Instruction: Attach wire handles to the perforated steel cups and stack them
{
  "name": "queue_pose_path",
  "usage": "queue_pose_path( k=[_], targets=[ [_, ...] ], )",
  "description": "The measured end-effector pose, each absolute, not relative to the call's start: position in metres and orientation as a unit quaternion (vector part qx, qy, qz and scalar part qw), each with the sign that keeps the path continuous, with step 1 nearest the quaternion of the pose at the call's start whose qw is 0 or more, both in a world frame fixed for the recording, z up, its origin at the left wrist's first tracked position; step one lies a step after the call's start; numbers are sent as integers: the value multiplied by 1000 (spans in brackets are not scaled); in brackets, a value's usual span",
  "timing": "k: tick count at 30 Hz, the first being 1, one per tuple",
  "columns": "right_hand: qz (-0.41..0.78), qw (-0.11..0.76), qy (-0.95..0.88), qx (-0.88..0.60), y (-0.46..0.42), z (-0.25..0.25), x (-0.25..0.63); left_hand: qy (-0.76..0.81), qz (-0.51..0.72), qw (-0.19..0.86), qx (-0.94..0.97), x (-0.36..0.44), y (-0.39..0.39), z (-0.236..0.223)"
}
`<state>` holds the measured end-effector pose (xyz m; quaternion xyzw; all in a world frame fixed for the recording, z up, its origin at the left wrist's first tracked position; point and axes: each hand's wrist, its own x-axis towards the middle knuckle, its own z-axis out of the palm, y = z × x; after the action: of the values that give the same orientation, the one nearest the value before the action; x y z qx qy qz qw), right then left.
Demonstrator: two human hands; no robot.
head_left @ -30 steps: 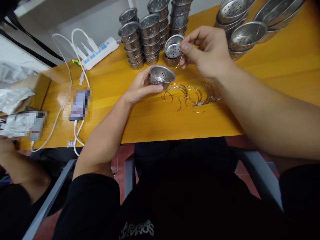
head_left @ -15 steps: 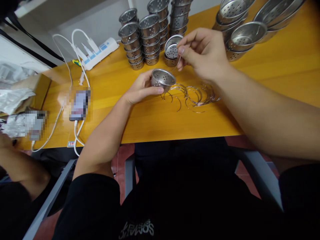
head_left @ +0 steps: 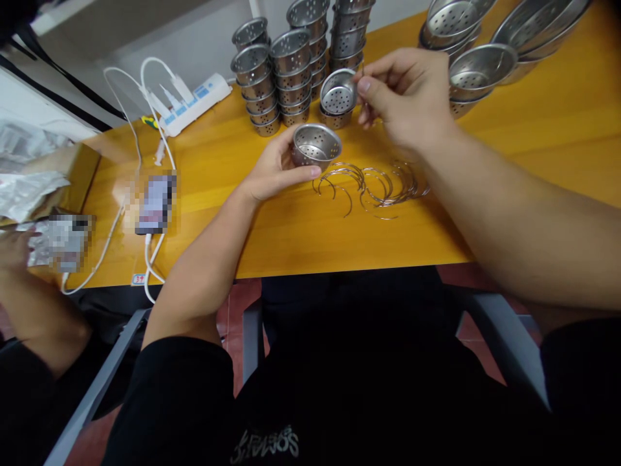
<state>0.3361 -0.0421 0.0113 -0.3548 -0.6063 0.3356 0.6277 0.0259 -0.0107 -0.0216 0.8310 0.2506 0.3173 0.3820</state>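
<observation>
My left hand (head_left: 277, 173) is wrapped round a small perforated metal cup (head_left: 316, 146), its mouth tilted up towards me. Higher and to the right, my right hand (head_left: 410, 97) is closed in a pinch on a thin curved wire, mostly hidden by the fingers. Just left of those fingertips stand two more perforated cups (head_left: 337, 97), one tipped inside the other. Loose curved metal wires (head_left: 388, 194) lie in a tangled pile on the table below both hands.
Tall stacks of perforated cups (head_left: 294, 77) stand at the back of the wooden table (head_left: 291, 239). Larger perforated bowls (head_left: 478, 74) are at the right. A white power strip (head_left: 198, 103), a charging phone (head_left: 156, 202) and another person's arm (head_left: 39, 310) are on the left.
My right hand has moved slightly up and right, away from the cup in my left hand, taking the wire with it. The left hand barely moved. The other person's hand has risen.
</observation>
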Motion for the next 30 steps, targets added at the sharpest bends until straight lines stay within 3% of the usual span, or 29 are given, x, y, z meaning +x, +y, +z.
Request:
queue_pose_path(
  k=[19,30],
  targets=[
    [211,580,-690,-378,-35,2,344,256,397,315,823,27,6,-38],
    [235,568,-705,-354,-22,-7,347,263,436,293,809,22,27,-50]
  ],
)
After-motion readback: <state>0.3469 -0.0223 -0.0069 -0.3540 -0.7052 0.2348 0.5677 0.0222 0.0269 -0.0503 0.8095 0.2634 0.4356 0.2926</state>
